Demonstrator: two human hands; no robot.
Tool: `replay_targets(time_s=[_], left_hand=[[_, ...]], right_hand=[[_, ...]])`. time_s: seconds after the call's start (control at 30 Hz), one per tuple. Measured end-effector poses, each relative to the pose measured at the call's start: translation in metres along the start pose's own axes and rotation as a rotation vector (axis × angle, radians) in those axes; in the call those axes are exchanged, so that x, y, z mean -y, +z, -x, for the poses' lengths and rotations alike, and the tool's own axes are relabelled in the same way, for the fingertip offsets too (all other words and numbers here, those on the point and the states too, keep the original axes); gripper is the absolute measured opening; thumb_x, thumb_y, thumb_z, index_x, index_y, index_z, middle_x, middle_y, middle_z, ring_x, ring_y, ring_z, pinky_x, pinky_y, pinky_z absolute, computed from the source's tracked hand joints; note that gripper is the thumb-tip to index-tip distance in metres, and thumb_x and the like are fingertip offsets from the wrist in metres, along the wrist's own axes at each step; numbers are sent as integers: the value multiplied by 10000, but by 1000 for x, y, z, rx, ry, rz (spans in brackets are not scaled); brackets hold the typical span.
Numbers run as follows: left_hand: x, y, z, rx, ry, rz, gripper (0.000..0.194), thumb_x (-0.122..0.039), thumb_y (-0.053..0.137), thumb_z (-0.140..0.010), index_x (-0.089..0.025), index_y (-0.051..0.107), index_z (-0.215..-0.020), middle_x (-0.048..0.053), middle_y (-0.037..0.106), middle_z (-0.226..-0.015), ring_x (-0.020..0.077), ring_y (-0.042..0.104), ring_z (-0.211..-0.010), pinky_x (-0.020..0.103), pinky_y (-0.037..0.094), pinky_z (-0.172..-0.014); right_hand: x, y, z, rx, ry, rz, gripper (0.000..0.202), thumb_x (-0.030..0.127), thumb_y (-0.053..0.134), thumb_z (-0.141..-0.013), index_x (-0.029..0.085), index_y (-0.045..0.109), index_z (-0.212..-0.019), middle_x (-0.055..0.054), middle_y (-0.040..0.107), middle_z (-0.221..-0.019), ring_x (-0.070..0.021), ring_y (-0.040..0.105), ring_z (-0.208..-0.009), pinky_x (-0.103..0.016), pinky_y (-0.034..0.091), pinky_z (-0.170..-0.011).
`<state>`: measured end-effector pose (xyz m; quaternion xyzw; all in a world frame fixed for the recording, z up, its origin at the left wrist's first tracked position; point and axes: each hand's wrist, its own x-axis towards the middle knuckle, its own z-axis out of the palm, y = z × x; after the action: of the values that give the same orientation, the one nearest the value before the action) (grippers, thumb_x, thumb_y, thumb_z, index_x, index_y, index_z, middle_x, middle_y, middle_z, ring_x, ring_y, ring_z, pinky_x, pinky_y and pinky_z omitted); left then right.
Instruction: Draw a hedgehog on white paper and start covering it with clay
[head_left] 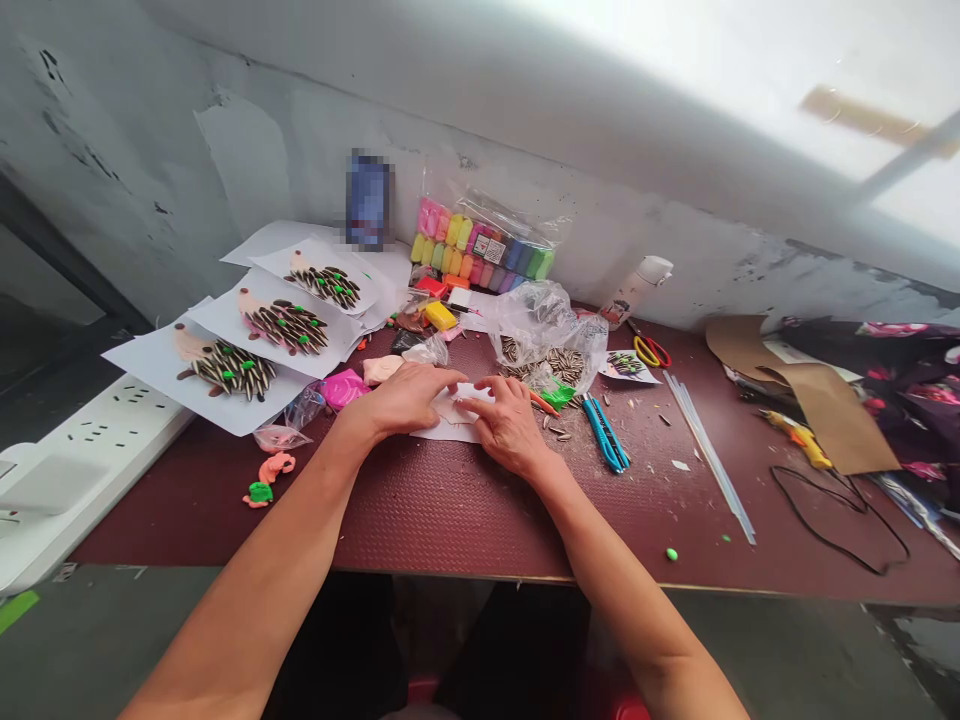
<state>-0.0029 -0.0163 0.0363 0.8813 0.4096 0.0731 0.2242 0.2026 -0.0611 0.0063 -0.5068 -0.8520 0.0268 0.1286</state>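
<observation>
A small sheet of white paper [448, 428] lies flat on the table between my hands. My left hand [405, 402] rests over its left side, fingers stretched forward and thumb apart. From the right, my right hand [512, 425] reaches onto the same sheet, its fingers spread and slightly bent. Something pale may lie on the paper between the fingertips, but it is too small to make out. Close beyond the left hand sits a lump of pale pink clay [381, 370], with bright pink clay [343, 389] beside it.
Paper hedgehogs [285, 328] covered in sunflower seeds lie at left, near a white power strip [112, 440]. Behind are colored clay packs [480, 245] and a bag of sunflower seeds [559, 365]. Rightward lie a teal cutter [606, 435], scissors [651, 351], glue sticks [709, 455] and a glue gun [799, 438].
</observation>
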Motion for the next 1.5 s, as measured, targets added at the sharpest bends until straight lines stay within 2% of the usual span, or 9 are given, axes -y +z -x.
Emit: replay_targets(time_s=[0.17,0.4,0.63,0.8,0.97,1.27,1.5], left_hand=[[-1,1,0,-2,-22,-23,704,-69,578,-678,-220,594,-1365,65,700,-1280,264,618,-1194,355,457,-1023],[1,0,0,2,-11,0,705,-78,573,-670,-220,598,-1360,63,702,-1287,263,620,-1192,358,455,-1033],[2,0,-1,9,0,-3,697,-88,571,-686,-211,589,-1372,70,697,-1299,266,613,-1206,369,446,-1048],[2,1,-1,3,0,-8,702,-88,574,-678,-236,593,-1363,49,703,-1288,255,620,-1197,351,445,-1050],[-1,-1,0,12,-25,-3,706,-85,577,-675,-233,593,-1365,54,704,-1280,268,618,-1200,354,464,-1024],[-2,-1,0,-6,13,0,693,-82,581,-681,-221,603,-1359,67,715,-1257,262,643,-1154,345,480,-985],[-2,0,0,-9,-16,-12,707,-70,585,-680,-226,596,-1370,69,691,-1309,274,611,-1218,366,457,-1031]], right_hand=[[1,-2,1,8,-43,96,311,249,564,-949,285,738,-1204,-114,558,-1290,-276,430,-1144,-456,290,-1044],[1,-2,2,-19,-16,32,359,186,539,-942,316,727,-1220,-85,556,-1277,-251,436,-1137,-424,312,-1029],[3,-3,1,13,-68,100,360,185,564,-917,300,731,-1215,-109,556,-1317,-277,435,-1142,-453,296,-1040],[2,-3,1,12,-54,72,342,182,551,-923,300,745,-1178,-104,559,-1322,-281,437,-1142,-462,298,-1036],[2,-1,0,-8,-2,29,401,166,550,-922,319,708,-1257,-90,558,-1308,-258,450,-1149,-424,316,-1035],[4,3,-9,20,-19,48,365,216,537,-945,312,707,-1253,-94,548,-1336,-272,441,-1188,-436,317,-1041],[3,0,-8,9,56,-55,440,129,493,-916,325,723,-1237,-78,551,-1333,-256,463,-1178,-429,335,-1045]])
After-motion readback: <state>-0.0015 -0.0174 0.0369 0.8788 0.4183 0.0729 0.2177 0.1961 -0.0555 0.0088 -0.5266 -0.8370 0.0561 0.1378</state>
